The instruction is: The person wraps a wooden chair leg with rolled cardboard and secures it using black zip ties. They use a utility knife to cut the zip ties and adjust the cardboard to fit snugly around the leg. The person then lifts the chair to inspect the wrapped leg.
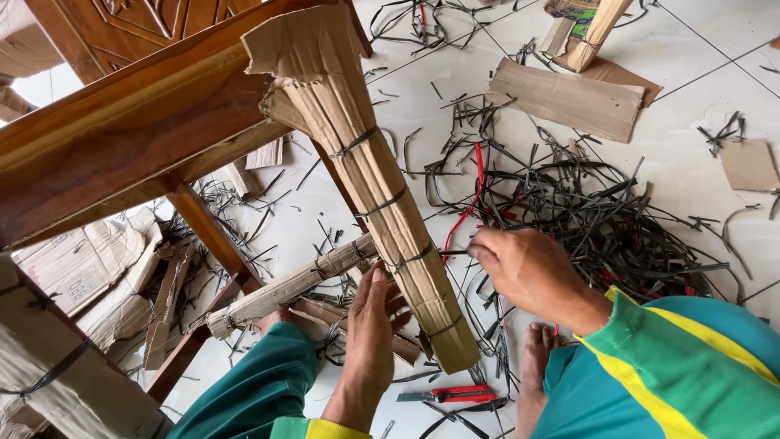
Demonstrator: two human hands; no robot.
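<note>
two hands on a cardboard-wrapped table leg (390, 203)
left hand (372, 329) lies flat, fingers open, against the wrap; right hand (524, 268) pinches a black strap (455, 253). strap scraps (601, 219) litter the floor, cutters (447, 396) lie nearby.

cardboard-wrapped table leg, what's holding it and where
The left hand presses flat on the cardboard-wrapped leg low down; the right hand pinches a black strap there.
</note>
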